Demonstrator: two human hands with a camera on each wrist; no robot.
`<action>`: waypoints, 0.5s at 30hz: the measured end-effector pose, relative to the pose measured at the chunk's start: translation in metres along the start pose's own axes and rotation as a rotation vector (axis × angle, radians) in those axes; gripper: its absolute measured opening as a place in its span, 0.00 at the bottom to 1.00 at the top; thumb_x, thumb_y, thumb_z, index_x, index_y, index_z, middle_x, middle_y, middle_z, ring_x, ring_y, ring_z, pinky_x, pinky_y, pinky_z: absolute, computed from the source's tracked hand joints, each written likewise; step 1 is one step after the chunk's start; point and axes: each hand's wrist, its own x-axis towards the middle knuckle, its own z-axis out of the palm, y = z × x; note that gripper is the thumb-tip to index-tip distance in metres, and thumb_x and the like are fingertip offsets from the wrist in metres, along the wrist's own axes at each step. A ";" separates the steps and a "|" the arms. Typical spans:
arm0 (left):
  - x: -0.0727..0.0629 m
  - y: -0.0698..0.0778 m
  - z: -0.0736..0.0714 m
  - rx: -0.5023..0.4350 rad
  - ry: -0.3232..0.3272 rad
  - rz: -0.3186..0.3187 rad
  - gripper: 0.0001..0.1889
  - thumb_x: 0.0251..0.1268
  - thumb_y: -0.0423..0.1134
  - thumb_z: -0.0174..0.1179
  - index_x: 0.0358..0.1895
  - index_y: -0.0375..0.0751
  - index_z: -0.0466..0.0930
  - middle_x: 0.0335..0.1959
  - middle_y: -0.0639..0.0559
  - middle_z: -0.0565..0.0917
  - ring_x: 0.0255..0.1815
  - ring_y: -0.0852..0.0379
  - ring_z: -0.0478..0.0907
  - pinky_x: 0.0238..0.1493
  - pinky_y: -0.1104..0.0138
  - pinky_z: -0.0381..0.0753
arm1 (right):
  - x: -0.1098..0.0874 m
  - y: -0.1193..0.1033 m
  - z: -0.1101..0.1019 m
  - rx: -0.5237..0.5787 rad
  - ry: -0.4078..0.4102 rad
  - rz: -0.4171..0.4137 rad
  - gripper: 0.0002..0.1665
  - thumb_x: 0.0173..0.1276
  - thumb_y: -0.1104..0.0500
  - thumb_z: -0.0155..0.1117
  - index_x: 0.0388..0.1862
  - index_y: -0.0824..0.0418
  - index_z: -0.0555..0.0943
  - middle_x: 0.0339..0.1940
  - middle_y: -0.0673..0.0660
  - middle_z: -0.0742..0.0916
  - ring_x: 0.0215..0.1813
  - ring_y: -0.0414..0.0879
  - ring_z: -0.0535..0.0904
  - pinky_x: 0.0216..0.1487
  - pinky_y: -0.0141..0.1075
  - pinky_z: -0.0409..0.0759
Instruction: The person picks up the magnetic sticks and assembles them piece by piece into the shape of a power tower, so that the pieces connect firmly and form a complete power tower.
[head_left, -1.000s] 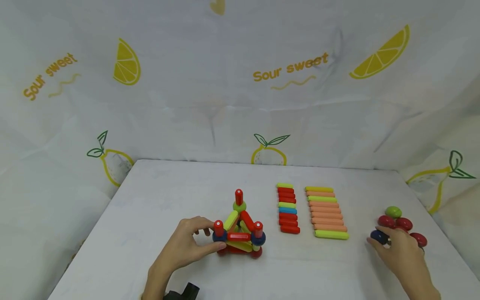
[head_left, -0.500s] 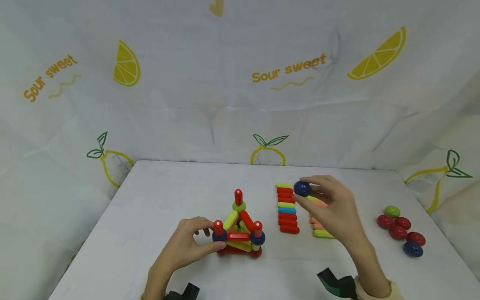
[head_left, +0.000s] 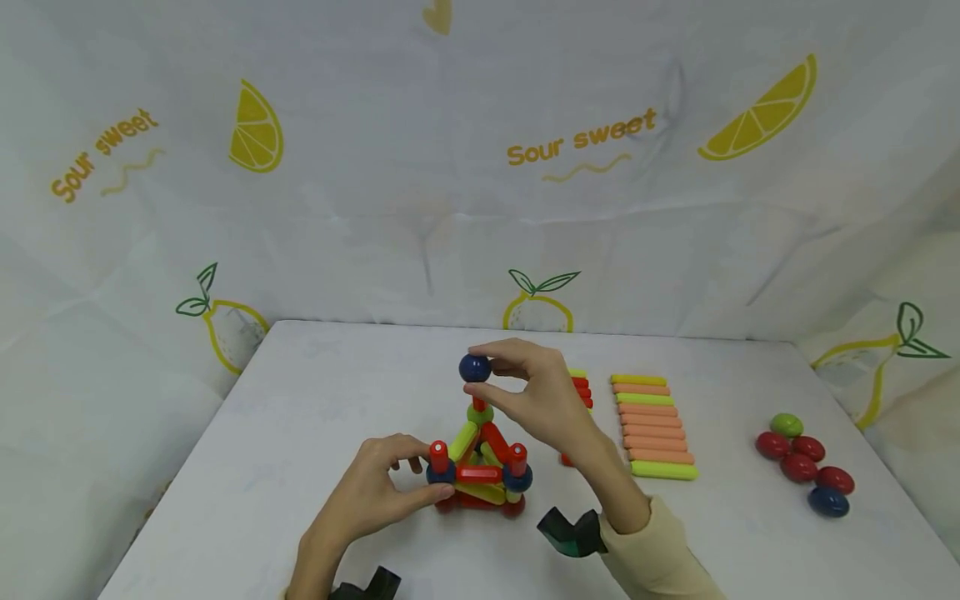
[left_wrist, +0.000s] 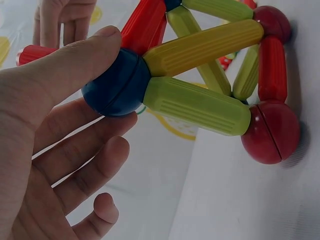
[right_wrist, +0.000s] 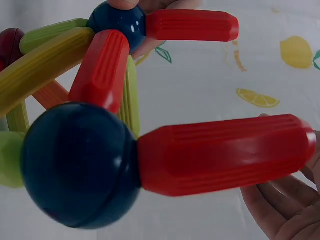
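Note:
A frame of magnetic sticks and balls stands on the table, with red sticks upright at its three upper corners. At its near left corner, my left hand pinches a blue ball between thumb and fingers. My right hand holds another blue ball between thumb and fingertips. This ball is at the top of the rear upright red stick; whether they touch I cannot tell. In the right wrist view that ball is hidden, and fingers show at the right edge.
Right of the frame lies a row of short sticks, partly behind my right arm. Beyond it is a row of longer orange, green and yellow sticks. Several loose balls, among them a green ball and a blue ball, lie at far right.
My right hand has picked up a blue ball from the group at right and carried it left, over the stick rows, to the frame's rear upright stick. The left hand has stayed put.

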 end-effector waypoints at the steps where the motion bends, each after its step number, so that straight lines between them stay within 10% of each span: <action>1: 0.000 0.000 0.000 0.001 -0.001 -0.002 0.13 0.54 0.52 0.77 0.41 0.55 0.88 0.35 0.65 0.88 0.34 0.67 0.78 0.37 0.66 0.79 | 0.001 0.001 0.002 -0.004 -0.006 0.009 0.24 0.59 0.66 0.77 0.56 0.64 0.86 0.50 0.60 0.90 0.52 0.53 0.88 0.56 0.43 0.87; 15: 0.001 0.001 -0.001 0.003 -0.021 -0.022 0.14 0.55 0.52 0.77 0.41 0.54 0.88 0.36 0.65 0.89 0.34 0.61 0.80 0.38 0.65 0.80 | -0.002 0.006 0.009 -0.063 0.009 0.042 0.24 0.59 0.66 0.78 0.55 0.64 0.85 0.50 0.61 0.90 0.49 0.53 0.90 0.53 0.43 0.87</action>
